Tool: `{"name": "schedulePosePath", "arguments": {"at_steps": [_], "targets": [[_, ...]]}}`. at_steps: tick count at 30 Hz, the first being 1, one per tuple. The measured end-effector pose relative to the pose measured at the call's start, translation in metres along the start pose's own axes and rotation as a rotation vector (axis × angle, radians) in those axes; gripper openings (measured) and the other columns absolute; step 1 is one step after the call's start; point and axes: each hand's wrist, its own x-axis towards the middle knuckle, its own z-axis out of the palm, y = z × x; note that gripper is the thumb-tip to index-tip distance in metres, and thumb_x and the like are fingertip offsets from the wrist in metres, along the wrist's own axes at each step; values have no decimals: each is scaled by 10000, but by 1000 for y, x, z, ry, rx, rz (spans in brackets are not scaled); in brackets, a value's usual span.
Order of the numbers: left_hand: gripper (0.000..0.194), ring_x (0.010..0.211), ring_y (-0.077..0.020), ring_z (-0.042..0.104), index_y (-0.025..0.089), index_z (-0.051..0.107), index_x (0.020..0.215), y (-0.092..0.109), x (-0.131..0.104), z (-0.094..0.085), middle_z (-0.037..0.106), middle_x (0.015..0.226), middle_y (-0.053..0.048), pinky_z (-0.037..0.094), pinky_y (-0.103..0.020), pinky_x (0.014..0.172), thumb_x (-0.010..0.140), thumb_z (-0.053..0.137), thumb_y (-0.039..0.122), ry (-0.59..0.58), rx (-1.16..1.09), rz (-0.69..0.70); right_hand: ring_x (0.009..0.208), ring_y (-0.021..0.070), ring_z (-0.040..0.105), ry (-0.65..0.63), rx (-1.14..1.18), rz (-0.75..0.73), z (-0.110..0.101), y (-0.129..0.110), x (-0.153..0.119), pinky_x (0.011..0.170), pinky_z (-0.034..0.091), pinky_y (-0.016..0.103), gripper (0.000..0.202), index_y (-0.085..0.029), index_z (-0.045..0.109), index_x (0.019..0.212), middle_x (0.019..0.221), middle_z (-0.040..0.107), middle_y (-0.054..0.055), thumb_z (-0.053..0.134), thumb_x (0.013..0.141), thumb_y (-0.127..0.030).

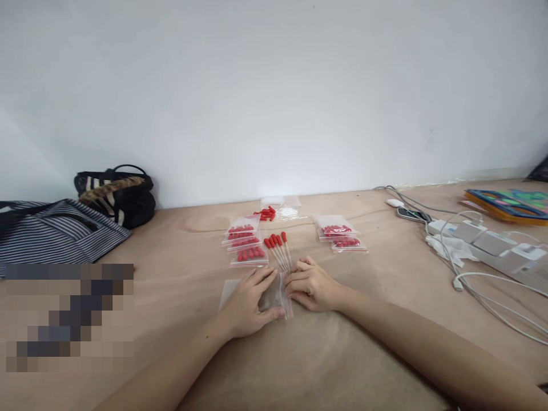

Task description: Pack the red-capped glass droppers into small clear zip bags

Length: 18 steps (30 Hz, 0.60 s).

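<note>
A clear zip bag (270,297) lies flat on the brown surface in front of me. My left hand (250,302) rests on it with fingers spread and the thumb near its zip edge. My right hand (311,285) has its fingers curled at the bag's right edge, pinching it. Just beyond the hands, several red-tipped sticks (280,251) lie fanned out. Filled bags with red tips overlap at the left (248,253) and at the right (338,230). Farther back, loose red pieces (268,214) lie beside a clear bag (287,208).
On the left are a striped bag (64,234) and a black bag (132,200), with a pixelated patch below them. Chargers on a power strip (496,242), white cables (492,274) and a colourful case (509,204) lie right. A white wall stands behind.
</note>
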Motion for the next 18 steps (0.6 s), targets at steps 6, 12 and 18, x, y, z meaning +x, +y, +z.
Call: {"name": "schedulePosePath", "arguments": {"at_steps": [6,12,18], "targets": [[656,1225,-282,348,117,407,1272,2,0,0,420,1313,-137,329,-427,994,778,490,540,6,-20,-9,1049,193,418,-115,99,-9,-8,-9,-3,842,226,360,336,-226,538,1108,1086,599,48,454,836,-405],[621,1208,-272,377,140,396,1278,-1,-2,-10,443,1301,-122,267,-451,1025,796,478,522,13,3,14,1155,239,334,-238,92,-21,-14,-9,-3,856,228,392,393,-256,547,1114,1326,404,78,455,810,-489],[923,1254,-311,285,123,228,1357,0,-12,-21,297,1388,-148,292,-469,1002,662,582,616,-84,-8,-48,1164,286,306,-290,129,36,-14,-1,-1,834,248,410,401,-293,617,1020,1452,133,54,502,748,-565]]}}
